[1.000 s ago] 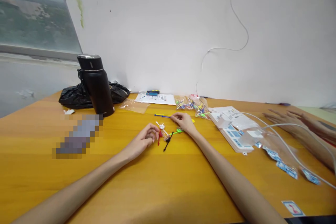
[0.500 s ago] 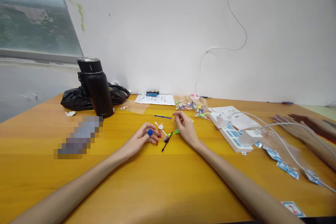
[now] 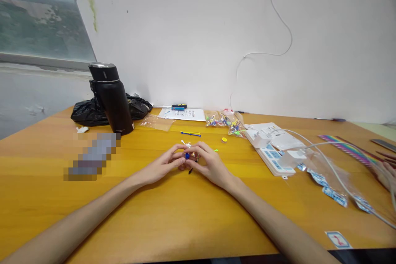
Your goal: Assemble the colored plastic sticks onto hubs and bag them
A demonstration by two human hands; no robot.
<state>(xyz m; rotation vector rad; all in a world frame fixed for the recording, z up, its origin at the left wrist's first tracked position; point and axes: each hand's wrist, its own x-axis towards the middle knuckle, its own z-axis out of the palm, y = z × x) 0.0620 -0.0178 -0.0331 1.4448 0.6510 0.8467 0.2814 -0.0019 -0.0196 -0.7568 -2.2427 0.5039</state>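
Observation:
My left hand (image 3: 165, 162) is closed in a pinch on a small blue round plastic piece (image 3: 187, 156). Fingers of my right hand (image 3: 210, 162) meet it there, closed on the same piece from the other side. Just beyond the fingertips lies a white plastic piece (image 3: 185, 143). Below my right hand the end of a black arrow-shaped piece (image 3: 190, 171) pokes out. A green tip (image 3: 215, 150) shows behind that hand. Farther back are thin blue and yellow sticks (image 3: 190, 133) side by side, with a yellow round piece (image 3: 224, 140) to their right.
A black bottle (image 3: 116, 103) stands at the back left before a black plastic bag (image 3: 88, 113). Bags of coloured parts (image 3: 235, 123) lie near the wall. A white power strip (image 3: 274, 161) with plugs and cables sits on the right. Another person's hand (image 3: 385, 173) is near a striped, multicoloured strip (image 3: 349, 148).
My right hand has moved left and down from the yellow piece to meet my left hand at the blue piece. At the far right, the other person's hands moved off, uncovering the striped strip.

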